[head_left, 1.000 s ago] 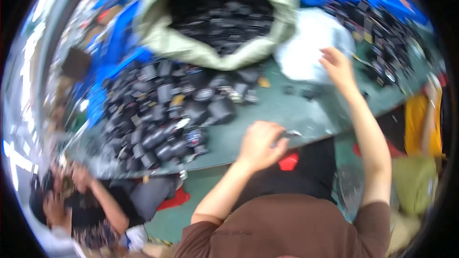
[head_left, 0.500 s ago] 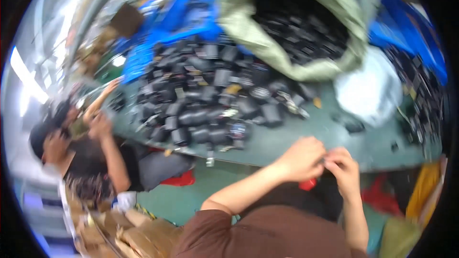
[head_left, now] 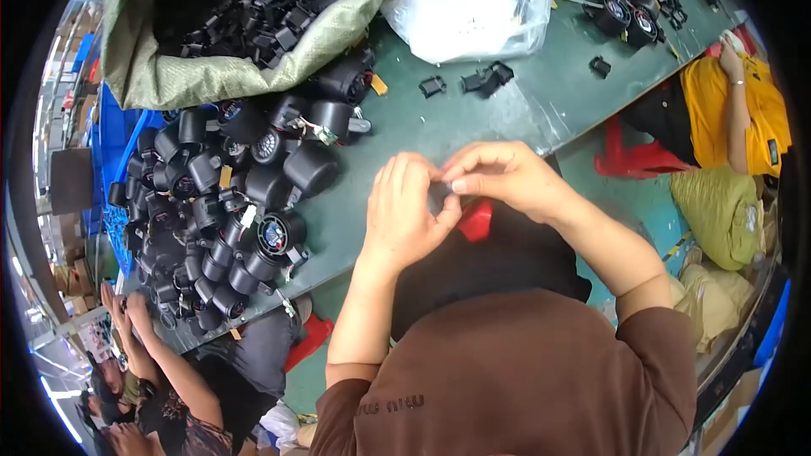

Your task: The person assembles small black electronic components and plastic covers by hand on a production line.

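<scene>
Above my lap, at the table's front edge, my left hand point(head_left: 401, 209) and my right hand point(head_left: 509, 181) meet around a small dark part point(head_left: 438, 195). Fingers of both hands are closed on it and hide most of its shape. Beyond them on the green table lie a few small black plastic brackets point(head_left: 488, 79). To the left is a heap of black round housings point(head_left: 312, 167) with wires and white connectors; some show a round fan-like face. An open pale green woven sack point(head_left: 203, 76), filled with similar small black brackets, stands behind the heap.
A clear plastic bag with white contents point(head_left: 473, 8) sits at the back middle. More black round units point(head_left: 612, 15) lie at the back right. Co-workers sit at both sides, one in a yellow top point(head_left: 718, 110). Red stools point(head_left: 629, 152) stand below the table.
My view has swung to the right, so the sack and heap now appear farther left. Both hands stay together at the small dark part.
</scene>
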The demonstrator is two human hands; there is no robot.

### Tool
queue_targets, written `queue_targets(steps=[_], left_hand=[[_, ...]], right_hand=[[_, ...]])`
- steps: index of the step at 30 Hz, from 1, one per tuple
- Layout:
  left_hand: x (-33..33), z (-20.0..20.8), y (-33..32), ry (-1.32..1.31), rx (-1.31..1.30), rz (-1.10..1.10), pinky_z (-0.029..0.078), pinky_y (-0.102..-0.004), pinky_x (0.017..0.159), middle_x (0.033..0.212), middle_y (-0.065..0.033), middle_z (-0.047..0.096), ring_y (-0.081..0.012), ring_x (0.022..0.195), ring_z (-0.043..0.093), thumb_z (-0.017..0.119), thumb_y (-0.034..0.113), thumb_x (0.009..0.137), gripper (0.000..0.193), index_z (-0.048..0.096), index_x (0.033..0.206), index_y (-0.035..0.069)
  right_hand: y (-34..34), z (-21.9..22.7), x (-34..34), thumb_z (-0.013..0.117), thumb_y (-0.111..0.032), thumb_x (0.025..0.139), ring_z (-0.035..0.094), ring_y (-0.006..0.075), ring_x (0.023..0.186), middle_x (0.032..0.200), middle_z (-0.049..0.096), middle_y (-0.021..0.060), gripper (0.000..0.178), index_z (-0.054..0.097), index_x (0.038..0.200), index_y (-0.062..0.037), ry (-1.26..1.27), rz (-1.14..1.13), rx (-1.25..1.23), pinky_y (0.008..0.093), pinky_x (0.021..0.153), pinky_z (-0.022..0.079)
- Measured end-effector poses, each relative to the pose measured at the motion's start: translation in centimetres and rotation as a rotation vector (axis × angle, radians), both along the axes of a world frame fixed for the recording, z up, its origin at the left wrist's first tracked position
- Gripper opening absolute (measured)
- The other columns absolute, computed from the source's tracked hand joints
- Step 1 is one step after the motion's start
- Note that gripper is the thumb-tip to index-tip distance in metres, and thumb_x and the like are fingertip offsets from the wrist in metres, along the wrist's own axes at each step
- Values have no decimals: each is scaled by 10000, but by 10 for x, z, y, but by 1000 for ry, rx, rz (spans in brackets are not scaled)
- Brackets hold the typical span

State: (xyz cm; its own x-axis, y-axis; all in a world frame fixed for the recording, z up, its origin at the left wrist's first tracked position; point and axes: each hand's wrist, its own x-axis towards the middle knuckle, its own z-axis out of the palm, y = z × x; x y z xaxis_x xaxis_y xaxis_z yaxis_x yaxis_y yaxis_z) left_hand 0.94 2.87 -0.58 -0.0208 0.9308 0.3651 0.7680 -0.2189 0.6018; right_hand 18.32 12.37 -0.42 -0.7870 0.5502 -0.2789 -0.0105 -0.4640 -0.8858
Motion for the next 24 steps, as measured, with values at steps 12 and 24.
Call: queue_targets(steps=[12, 24], left_hand=[[7, -10, -4, -33, 76, 113, 455, -428, 757, 981, -121, 576, -323, 885, 580, 777, 97, 664, 429, 504, 993, 68], [4, -14, 3, -66, 129, 63, 445, -403, 734, 895, -62, 601, -284, 861, 586, 782, 110, 679, 309, 551, 883, 91]], right_hand=[[-13, 5, -11, 652, -90, 942, 624, 79, 811, 941, 679, 42, 169, 631, 1093, -17, -16, -85, -84, 230, 688, 492], [4, 6, -3, 638, -108, 940, 624, 80, 835, 908, 675, 33, 158, 657, 1051, 4, -70, -6, -70, 230, 745, 490]])
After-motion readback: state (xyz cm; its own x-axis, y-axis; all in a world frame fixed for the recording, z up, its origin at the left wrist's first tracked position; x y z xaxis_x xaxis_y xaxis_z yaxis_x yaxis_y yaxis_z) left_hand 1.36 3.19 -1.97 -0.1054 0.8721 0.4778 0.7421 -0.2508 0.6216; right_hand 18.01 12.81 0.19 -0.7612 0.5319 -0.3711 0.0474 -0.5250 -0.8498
